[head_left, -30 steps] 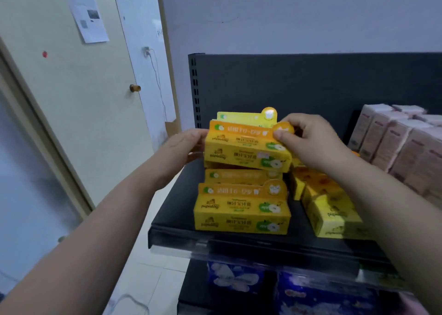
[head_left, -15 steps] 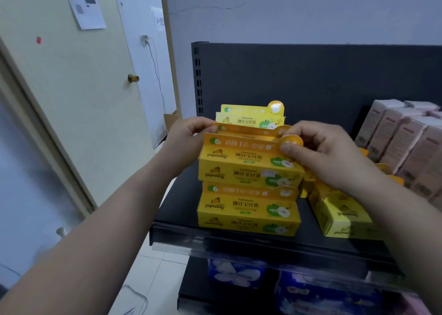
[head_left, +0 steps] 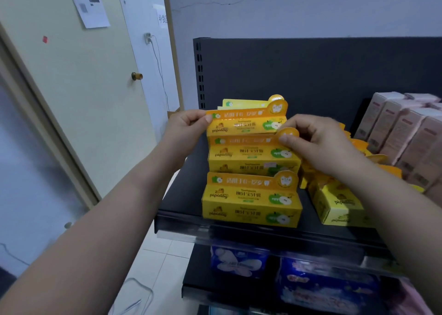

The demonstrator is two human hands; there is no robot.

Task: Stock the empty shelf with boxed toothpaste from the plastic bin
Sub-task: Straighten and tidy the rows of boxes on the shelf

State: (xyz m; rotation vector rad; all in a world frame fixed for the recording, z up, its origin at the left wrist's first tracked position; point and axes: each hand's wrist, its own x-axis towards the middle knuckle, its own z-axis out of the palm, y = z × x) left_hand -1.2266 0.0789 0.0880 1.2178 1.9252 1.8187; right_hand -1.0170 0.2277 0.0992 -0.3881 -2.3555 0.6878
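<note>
Yellow toothpaste boxes stand in rows at the left end of the black shelf (head_left: 181, 202). The front box (head_left: 251, 204) rests at the shelf's front edge. Behind it, a second box (head_left: 253, 158) sits on top of the stack. My left hand (head_left: 185, 128) pinches the left end of the orange header card of the box (head_left: 239, 123) behind it. My right hand (head_left: 315, 142) pinches the round orange tab at the second box's right end. More yellow boxes (head_left: 339, 204) lie at an angle to the right. The plastic bin is out of view.
Pale pink boxes (head_left: 406, 133) fill the shelf's right side. The black back panel (head_left: 311, 70) rises behind. Blue packets (head_left: 239, 262) lie on the lower shelf. A door with a brass knob (head_left: 136, 76) stands to the left, above white floor tiles.
The box I held has come down onto the stack. My hands now pinch the header cards, and the view has moved closer to the shelf.
</note>
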